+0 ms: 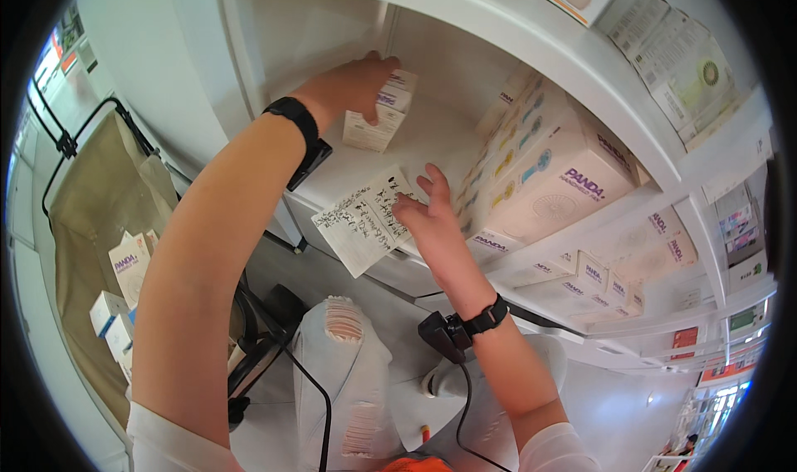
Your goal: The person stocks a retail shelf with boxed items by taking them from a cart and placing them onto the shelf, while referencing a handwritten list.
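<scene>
On the white shelf (432,144), my left hand (353,88) reaches in over a small stack of white boxes with purple print. Its fingers and thumb close around the upper box (397,97), while another white box (369,133) sits beneath, against the thumb side. My right hand (427,210) is at the shelf's front edge with its fingers apart. Its thumb side overlaps a creased paper sheet (361,231) covered in dark handwriting. The sheet sticks out past the shelf edge; whether the thumb presses on it is hard to tell.
Larger white fan boxes (552,181) stand in a row at the shelf's right. More white boxes (594,277) fill the neighbouring compartment. To my left, an olive fabric cart (87,190) holds several small boxes. Black cables (324,389) hang near my knees.
</scene>
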A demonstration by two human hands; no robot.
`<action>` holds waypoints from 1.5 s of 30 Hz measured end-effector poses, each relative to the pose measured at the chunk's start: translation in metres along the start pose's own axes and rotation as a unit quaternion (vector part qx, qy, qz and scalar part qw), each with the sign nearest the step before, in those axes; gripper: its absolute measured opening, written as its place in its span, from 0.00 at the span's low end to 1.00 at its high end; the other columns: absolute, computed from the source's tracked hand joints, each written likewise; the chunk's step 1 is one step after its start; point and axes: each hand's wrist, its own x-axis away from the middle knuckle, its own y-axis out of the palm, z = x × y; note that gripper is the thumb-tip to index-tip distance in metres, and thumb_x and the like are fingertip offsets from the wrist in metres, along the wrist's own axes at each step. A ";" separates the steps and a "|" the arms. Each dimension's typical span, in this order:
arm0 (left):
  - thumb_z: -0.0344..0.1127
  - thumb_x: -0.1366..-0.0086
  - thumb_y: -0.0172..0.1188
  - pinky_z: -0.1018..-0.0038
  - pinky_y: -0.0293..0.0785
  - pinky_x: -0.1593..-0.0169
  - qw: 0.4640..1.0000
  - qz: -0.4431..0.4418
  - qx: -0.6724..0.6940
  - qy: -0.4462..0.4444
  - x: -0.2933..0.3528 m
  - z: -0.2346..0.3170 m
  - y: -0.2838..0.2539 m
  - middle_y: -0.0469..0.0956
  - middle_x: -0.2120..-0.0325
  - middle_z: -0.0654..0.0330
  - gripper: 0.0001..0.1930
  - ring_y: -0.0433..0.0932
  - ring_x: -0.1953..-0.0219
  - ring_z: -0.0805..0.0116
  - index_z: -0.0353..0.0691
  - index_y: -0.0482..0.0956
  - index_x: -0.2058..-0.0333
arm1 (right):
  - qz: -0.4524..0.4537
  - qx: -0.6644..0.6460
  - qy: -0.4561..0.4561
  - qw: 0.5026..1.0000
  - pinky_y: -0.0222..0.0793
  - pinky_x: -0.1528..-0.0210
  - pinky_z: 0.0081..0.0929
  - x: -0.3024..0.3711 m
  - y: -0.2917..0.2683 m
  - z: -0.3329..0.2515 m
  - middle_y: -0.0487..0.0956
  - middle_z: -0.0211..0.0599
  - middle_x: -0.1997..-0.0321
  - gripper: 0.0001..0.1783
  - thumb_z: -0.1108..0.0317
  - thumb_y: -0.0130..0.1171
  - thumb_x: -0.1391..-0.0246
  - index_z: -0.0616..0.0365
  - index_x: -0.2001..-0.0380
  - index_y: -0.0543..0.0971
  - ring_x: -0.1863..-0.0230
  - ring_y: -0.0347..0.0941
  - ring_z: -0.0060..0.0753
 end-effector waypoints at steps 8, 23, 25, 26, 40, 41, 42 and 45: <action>0.31 0.60 0.82 0.52 0.74 0.36 0.986 0.018 -0.140 -0.091 -0.003 0.005 0.011 0.63 0.33 0.50 0.62 0.65 0.34 0.42 0.51 0.54 0.26 | -0.001 0.027 0.016 1.000 0.72 0.39 0.38 -0.013 -0.006 0.021 0.57 0.67 0.28 0.47 0.68 0.62 0.44 0.66 0.27 0.49 0.34 0.70 0.52; 0.33 0.40 0.66 0.57 0.81 0.49 0.856 0.078 0.343 -0.378 0.054 0.026 0.054 0.81 0.55 0.42 0.29 0.82 0.54 0.49 0.28 0.70 0.42 | 0.165 0.121 0.026 0.979 0.73 0.40 0.37 -0.102 0.019 0.010 0.75 0.63 0.40 0.41 0.73 0.60 0.49 0.70 0.31 0.59 0.38 0.74 0.57; 0.32 0.39 0.65 0.57 0.81 0.52 0.826 0.102 0.406 -0.376 0.069 0.035 0.058 0.79 0.58 0.47 0.24 0.81 0.58 0.53 0.29 0.73 0.45 | 0.154 0.155 0.011 0.976 0.73 0.39 0.41 -0.107 0.006 0.000 0.69 0.66 0.36 0.43 0.72 0.61 0.48 0.65 0.30 0.56 0.37 0.72 0.63; 0.31 0.38 0.64 0.58 0.82 0.55 0.794 0.121 0.465 -0.373 0.076 0.040 0.059 0.78 0.60 0.52 0.19 0.80 0.61 0.57 0.30 0.76 0.49 | 0.146 0.185 0.001 0.972 0.74 0.38 0.46 -0.110 0.000 -0.004 0.62 0.69 0.32 0.45 0.71 0.62 0.47 0.61 0.29 0.54 0.36 0.69 0.69; 0.24 0.37 0.49 0.53 0.70 0.43 0.380 0.309 0.799 -0.349 0.045 0.027 0.126 0.71 0.43 0.55 0.36 0.72 0.47 0.58 0.50 0.58 0.30 | 0.029 0.511 -0.097 0.853 0.67 0.30 0.50 -0.194 0.020 -0.066 0.53 0.54 0.23 0.51 0.69 0.67 0.51 0.47 0.26 0.54 0.29 0.62 0.69; 0.23 0.38 0.49 0.54 0.70 0.42 0.379 0.333 0.785 -0.359 0.052 0.022 0.132 0.71 0.43 0.55 0.37 0.72 0.48 0.60 0.52 0.58 0.30 | 0.001 0.532 -0.085 0.842 0.66 0.30 0.51 -0.202 0.023 -0.066 0.53 0.53 0.22 0.53 0.67 0.70 0.53 0.46 0.25 0.54 0.28 0.60 0.68; 0.23 0.38 0.49 0.54 0.70 0.42 0.376 0.329 0.789 -0.358 0.052 0.024 0.133 0.71 0.43 0.55 0.37 0.72 0.48 0.60 0.52 0.58 0.30 | 0.003 0.536 -0.083 0.840 0.66 0.30 0.51 -0.210 0.021 -0.067 0.53 0.53 0.22 0.53 0.67 0.70 0.53 0.46 0.25 0.54 0.28 0.60 0.68; 0.21 0.39 0.51 0.53 0.68 0.37 0.389 0.297 0.791 -0.368 0.061 0.037 0.136 0.70 0.48 0.56 0.41 0.69 0.44 0.55 0.52 0.54 0.27 | -0.036 0.611 -0.061 0.789 0.66 0.30 0.52 -0.226 0.018 -0.062 0.55 0.52 0.23 0.57 0.60 0.74 0.57 0.45 0.25 0.55 0.28 0.60 0.66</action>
